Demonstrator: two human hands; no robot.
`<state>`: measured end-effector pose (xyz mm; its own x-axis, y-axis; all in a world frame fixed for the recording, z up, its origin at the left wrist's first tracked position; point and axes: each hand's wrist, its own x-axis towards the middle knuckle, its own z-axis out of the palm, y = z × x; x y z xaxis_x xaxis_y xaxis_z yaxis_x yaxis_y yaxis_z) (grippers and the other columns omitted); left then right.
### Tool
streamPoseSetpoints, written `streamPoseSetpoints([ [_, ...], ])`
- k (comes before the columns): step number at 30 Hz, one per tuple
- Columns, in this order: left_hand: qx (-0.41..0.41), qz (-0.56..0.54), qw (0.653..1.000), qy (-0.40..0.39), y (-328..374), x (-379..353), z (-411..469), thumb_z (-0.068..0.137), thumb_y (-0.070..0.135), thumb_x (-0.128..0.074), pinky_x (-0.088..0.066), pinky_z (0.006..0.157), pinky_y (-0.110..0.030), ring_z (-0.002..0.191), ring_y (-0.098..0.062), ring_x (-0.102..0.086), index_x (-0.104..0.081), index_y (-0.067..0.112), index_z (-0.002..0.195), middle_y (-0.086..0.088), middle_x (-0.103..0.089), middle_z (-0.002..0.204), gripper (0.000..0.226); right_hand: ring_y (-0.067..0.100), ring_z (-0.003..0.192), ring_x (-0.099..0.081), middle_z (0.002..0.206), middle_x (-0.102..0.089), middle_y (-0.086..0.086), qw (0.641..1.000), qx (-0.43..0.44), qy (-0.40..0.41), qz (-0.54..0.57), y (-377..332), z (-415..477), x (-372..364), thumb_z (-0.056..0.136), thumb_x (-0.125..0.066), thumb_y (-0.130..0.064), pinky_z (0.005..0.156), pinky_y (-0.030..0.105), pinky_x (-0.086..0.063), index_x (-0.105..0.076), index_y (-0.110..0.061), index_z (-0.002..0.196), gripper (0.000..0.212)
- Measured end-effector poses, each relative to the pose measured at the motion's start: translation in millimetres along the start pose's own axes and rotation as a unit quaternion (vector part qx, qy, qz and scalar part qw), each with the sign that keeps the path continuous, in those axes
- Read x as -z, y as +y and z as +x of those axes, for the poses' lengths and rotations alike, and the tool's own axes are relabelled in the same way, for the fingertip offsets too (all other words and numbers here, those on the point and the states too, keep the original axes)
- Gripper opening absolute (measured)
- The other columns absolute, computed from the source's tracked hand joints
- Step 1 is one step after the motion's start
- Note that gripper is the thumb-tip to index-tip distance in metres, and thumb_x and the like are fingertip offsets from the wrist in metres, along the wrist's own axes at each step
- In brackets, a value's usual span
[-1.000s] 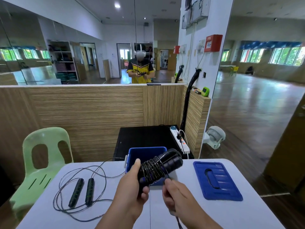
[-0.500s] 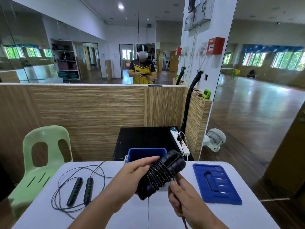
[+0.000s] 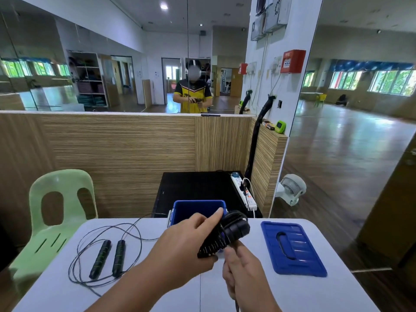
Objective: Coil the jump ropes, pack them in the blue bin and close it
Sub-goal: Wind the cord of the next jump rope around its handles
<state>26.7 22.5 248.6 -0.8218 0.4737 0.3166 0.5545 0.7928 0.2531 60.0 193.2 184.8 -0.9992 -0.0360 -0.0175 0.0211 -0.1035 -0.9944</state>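
Black jump rope bundle (image 3: 235, 230), thin cord wound round paired handles, seems light and springy; left grip (image 3: 186, 244) clasps the handles, right grip (image 3: 242, 269) pinches the cord tail.

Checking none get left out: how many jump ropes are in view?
2. The coiled rope is held by the left hand and right hand, near the blue bin; the loose rope lies on the table, left side. The bin may hide more.
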Motion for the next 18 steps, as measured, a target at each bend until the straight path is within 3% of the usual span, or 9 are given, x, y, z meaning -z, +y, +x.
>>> streamPoseSetpoints([
  [3, -0.039, 0.012, 0.999, 0.006, -2, 1, -1, 0.093, 0.046, -0.064, -0.050, 0.092, -0.022, 0.115, -0.007, -0.052, 0.014, 0.071, 0.146, 0.019, -0.041, 0.139, 0.098, 0.011, 0.045, -0.030, 0.057, -0.035, 0.007, 1.000, 0.005, -0.011, -0.005, -4, 0, -2, 0.107, -0.045, -0.024, 0.042, 0.023, -0.024, -0.062, -0.023, 0.125, 0.024],
  [6, -0.052, 0.019, 0.998, 0.008, -11, -2, -2, 0.092, 0.047, -0.066, -0.052, 0.089, -0.024, 0.117, -0.008, -0.052, 0.002, 0.077, 0.143, 0.017, -0.040, 0.140, 0.090, 0.009, 0.043, -0.033, 0.055, -0.037, 0.005, 0.999, 0.005, -0.030, 0.013, -6, -4, -9, 0.107, -0.048, -0.023, 0.042, 0.020, -0.028, -0.052, -0.039, 0.132, 0.030],
  [8, -0.059, 0.020, 0.998, 0.012, -15, -4, -3, 0.089, 0.048, -0.069, -0.053, 0.088, -0.024, 0.116, -0.007, -0.054, -0.008, 0.075, 0.145, 0.017, -0.042, 0.139, 0.087, 0.010, 0.041, -0.034, 0.053, -0.038, 0.005, 0.999, -0.013, -0.043, 0.011, -2, -5, -10, 0.107, -0.050, -0.023, 0.041, 0.020, -0.028, -0.051, -0.039, 0.130, 0.028],
  [10, -0.059, 0.010, 0.998, 0.021, -17, -4, -4, 0.086, 0.047, -0.071, -0.051, 0.086, -0.019, 0.113, -0.005, -0.055, -0.016, 0.072, 0.147, 0.021, -0.044, 0.136, 0.086, 0.012, 0.041, -0.031, 0.052, -0.041, 0.004, 0.997, -0.044, -0.069, -0.012, 2, -7, -3, 0.108, -0.047, -0.025, 0.041, 0.022, -0.024, -0.063, -0.021, 0.115, 0.018],
  [11, -0.054, 0.003, 0.998, 0.028, -18, -3, -5, 0.084, 0.045, -0.073, -0.048, 0.083, -0.016, 0.110, -0.004, -0.055, -0.019, 0.071, 0.147, 0.022, -0.044, 0.133, 0.087, 0.013, 0.042, -0.031, 0.053, -0.042, 0.003, 0.993, -0.060, -0.091, -0.036, 9, -6, 5, 0.107, -0.046, -0.030, 0.043, 0.023, -0.023, -0.065, -0.014, 0.101, 0.026],
  [13, -0.057, 0.012, 0.998, 0.030, -20, 1, -6, 0.080, 0.042, -0.074, -0.047, 0.079, -0.015, 0.107, -0.002, -0.055, -0.022, 0.069, 0.148, 0.022, -0.044, 0.130, 0.089, 0.013, 0.046, -0.032, 0.057, -0.045, 0.001, 0.984, -0.097, -0.129, -0.075, 10, -10, 18, 0.101, -0.047, -0.046, 0.047, 0.026, -0.023, -0.062, -0.018, 0.077, 0.040],
  [15, -0.083, 0.011, 0.996, 0.011, -17, 2, -9, 0.081, 0.042, -0.072, -0.050, 0.081, -0.019, 0.108, 0.000, -0.051, -0.022, 0.070, 0.148, 0.020, -0.045, 0.128, 0.088, 0.013, 0.049, -0.036, 0.062, -0.048, 0.001, 0.974, -0.136, -0.147, -0.101, 10, -9, 31, 0.098, -0.050, -0.052, 0.052, 0.027, -0.026, -0.060, -0.022, 0.070, 0.042],
  [18, -0.111, -0.005, 0.994, -0.005, -10, 5, -15, 0.083, 0.042, -0.069, -0.050, 0.083, -0.021, 0.105, 0.006, -0.041, -0.019, 0.075, 0.145, 0.021, -0.040, 0.125, 0.086, 0.012, 0.048, -0.042, 0.054, -0.050, -0.003, 0.957, -0.132, -0.204, -0.160, 0, 9, 45, 0.100, -0.049, -0.038, 0.053, 0.024, -0.039, -0.054, -0.017, 0.064, 0.042],
])
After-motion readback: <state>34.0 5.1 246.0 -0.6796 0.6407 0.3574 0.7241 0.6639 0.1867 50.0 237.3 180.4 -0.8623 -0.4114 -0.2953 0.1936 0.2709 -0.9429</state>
